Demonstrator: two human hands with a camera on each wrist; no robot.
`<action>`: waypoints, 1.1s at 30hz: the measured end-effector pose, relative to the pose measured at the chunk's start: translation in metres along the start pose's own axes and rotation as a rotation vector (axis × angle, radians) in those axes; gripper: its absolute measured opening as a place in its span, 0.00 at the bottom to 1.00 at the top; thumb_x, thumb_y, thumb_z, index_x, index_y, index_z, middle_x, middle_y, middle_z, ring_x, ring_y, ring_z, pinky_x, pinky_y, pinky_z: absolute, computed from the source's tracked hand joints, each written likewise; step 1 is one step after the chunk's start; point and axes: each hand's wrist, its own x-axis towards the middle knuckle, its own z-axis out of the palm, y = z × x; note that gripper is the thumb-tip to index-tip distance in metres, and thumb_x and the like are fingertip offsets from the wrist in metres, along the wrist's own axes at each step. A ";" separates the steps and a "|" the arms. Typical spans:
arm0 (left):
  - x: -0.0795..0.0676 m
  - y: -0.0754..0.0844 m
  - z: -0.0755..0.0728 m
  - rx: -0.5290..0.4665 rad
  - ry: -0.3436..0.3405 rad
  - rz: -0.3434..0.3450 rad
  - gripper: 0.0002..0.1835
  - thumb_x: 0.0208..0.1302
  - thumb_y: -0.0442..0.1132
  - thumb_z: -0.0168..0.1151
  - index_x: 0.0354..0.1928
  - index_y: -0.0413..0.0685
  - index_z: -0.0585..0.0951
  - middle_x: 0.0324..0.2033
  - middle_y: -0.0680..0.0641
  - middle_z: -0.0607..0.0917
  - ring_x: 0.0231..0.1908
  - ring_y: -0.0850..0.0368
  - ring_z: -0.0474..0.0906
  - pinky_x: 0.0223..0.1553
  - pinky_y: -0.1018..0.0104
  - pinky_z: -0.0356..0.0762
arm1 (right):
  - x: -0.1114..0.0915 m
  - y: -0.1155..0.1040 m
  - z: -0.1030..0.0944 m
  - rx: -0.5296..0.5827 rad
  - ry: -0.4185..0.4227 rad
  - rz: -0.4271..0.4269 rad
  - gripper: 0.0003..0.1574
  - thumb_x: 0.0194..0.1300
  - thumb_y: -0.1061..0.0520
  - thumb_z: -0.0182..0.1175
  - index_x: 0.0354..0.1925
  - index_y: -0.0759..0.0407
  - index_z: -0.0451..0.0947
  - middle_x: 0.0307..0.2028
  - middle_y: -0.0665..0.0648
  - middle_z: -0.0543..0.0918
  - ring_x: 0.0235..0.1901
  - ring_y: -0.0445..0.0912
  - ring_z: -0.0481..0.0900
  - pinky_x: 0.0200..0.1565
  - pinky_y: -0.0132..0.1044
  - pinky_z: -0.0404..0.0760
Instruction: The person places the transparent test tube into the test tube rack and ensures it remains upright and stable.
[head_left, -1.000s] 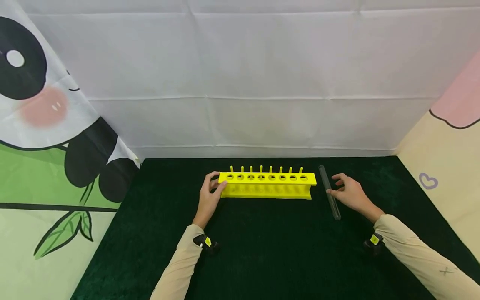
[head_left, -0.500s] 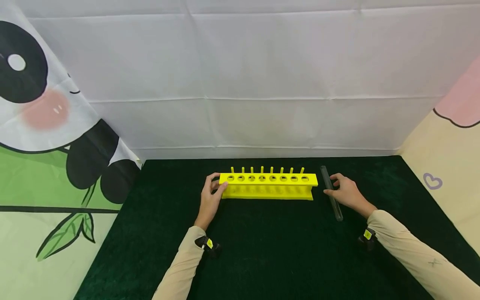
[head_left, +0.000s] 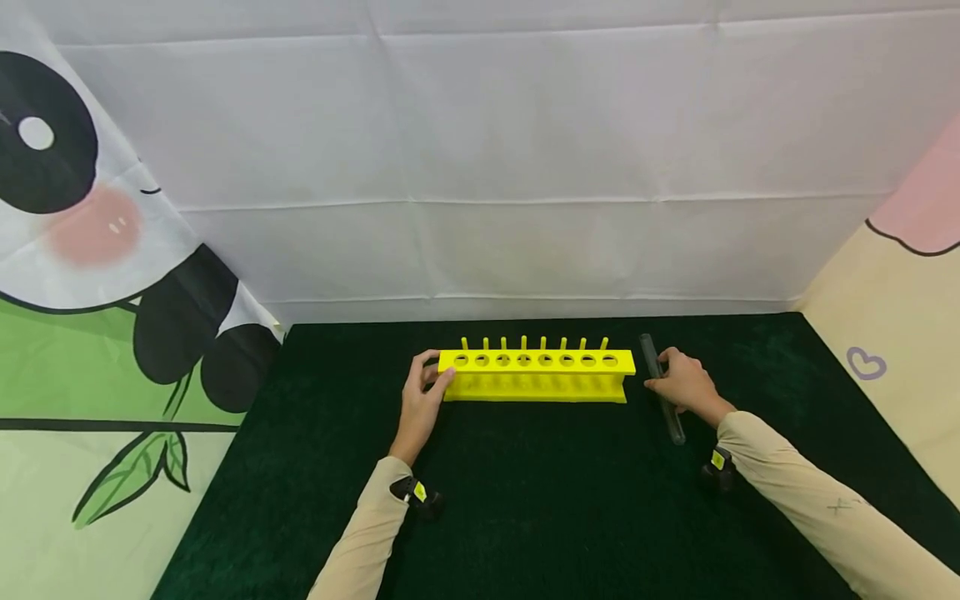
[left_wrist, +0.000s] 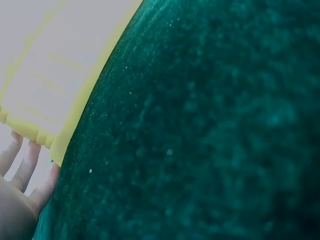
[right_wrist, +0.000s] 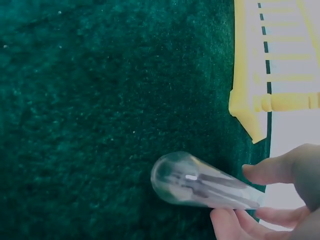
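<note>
A yellow test tube rack (head_left: pixel 536 387), with a row of holes and upright pegs along its back, stands on the dark green cloth. My left hand (head_left: pixel 420 408) grips its left end, thumb at the front and fingers round the side; the left wrist view shows the fingertips (left_wrist: pixel 31 146) against the rack's end. Right of the rack lies a clear glass test tube (head_left: pixel 672 423), slanting, its rounded end towards me. My right hand (head_left: pixel 690 386) has thumb and fingers on either side of it. In the right wrist view, fingertips (right_wrist: pixel 223 219) touch the tube's side, the thumb close opposite.
Dark green cloth (head_left: pixel 540 500) covers the table, reaching back to a white fabric backdrop (head_left: pixel 525 167). Printed cloths hang at the left (head_left: pixel 180 333) and right (head_left: pixel 900 350) sides. Each wrist wears a small black camera.
My right hand has moved slightly left and closed in around the test tube, its forearm swinging inward. The left hand stays on the rack; the tube and rack look unmoved.
</note>
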 end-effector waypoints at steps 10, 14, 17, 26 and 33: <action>0.014 -0.026 0.003 -0.019 0.003 0.006 0.25 0.65 0.53 0.57 0.62 0.58 0.66 0.54 0.46 0.78 0.52 0.49 0.71 0.52 0.52 0.68 | 0.008 0.001 -0.004 0.049 -0.022 0.055 0.34 0.59 0.61 0.62 0.58 0.76 0.61 0.35 0.68 0.74 0.26 0.50 0.79 0.22 0.38 0.80; 0.018 -0.036 0.004 -0.022 0.016 0.021 0.25 0.63 0.58 0.57 0.60 0.64 0.66 0.52 0.48 0.79 0.51 0.51 0.72 0.51 0.51 0.68 | 0.009 0.002 -0.006 0.080 -0.031 0.059 0.35 0.58 0.61 0.62 0.58 0.76 0.60 0.36 0.69 0.73 0.26 0.51 0.78 0.23 0.39 0.81; 0.019 -0.037 0.005 -0.014 0.025 0.022 0.25 0.63 0.59 0.57 0.59 0.65 0.66 0.52 0.49 0.79 0.50 0.52 0.72 0.51 0.51 0.69 | 0.008 0.001 -0.008 0.107 -0.034 0.052 0.36 0.57 0.61 0.62 0.58 0.76 0.60 0.35 0.69 0.73 0.26 0.50 0.78 0.23 0.40 0.81; 0.020 -0.037 0.002 -0.016 0.023 0.021 0.26 0.62 0.60 0.57 0.59 0.65 0.66 0.53 0.48 0.78 0.52 0.51 0.71 0.52 0.50 0.68 | 0.004 -0.002 -0.012 0.143 -0.030 0.018 0.35 0.57 0.61 0.61 0.58 0.75 0.60 0.34 0.68 0.75 0.24 0.49 0.78 0.24 0.41 0.81; 0.021 -0.035 0.000 -0.026 0.008 0.010 0.25 0.65 0.56 0.57 0.60 0.61 0.66 0.54 0.47 0.78 0.52 0.50 0.71 0.53 0.51 0.68 | 0.000 -0.006 -0.014 0.162 -0.016 0.013 0.34 0.58 0.61 0.61 0.57 0.74 0.59 0.36 0.69 0.74 0.25 0.49 0.78 0.25 0.43 0.82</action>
